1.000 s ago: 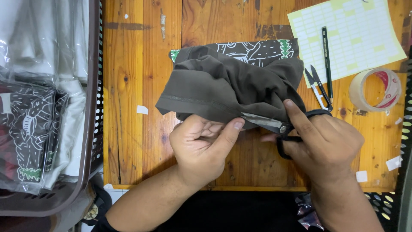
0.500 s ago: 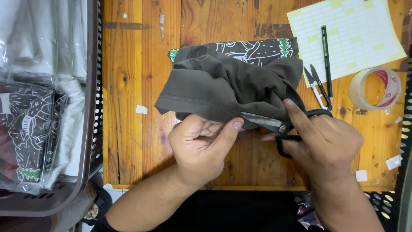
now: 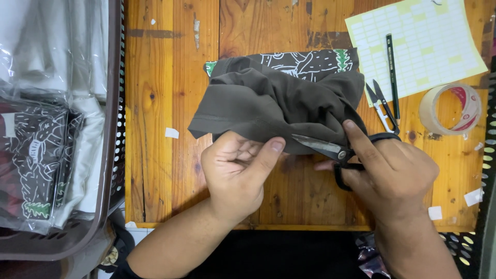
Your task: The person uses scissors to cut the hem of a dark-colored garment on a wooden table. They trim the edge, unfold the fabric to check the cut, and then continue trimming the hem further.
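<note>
A dark grey garment [image 3: 268, 103] lies bunched on the wooden table [image 3: 155, 103], over a black package with white drawings [image 3: 310, 62]. My left hand [image 3: 240, 173] pinches the garment's near hem between thumb and fingers. My right hand [image 3: 392, 173] holds black-handled scissors [image 3: 330, 151], fingers through the loops, blades pointing left along the hem toward my left thumb. The blades look nearly closed, their tips at the cloth edge.
A brown perforated basket [image 3: 111, 155] at the left holds plastic-wrapped garments [image 3: 41, 155]. At the back right lie a yellow label sheet [image 3: 418, 46], a dark pen [image 3: 392, 72], small thread snips [image 3: 380, 106] and a roll of tape [image 3: 449, 109]. Small white paper scraps dot the table.
The scissor blades have slid a little further left along the hem toward my left thumb. Both hands otherwise stay in place.
</note>
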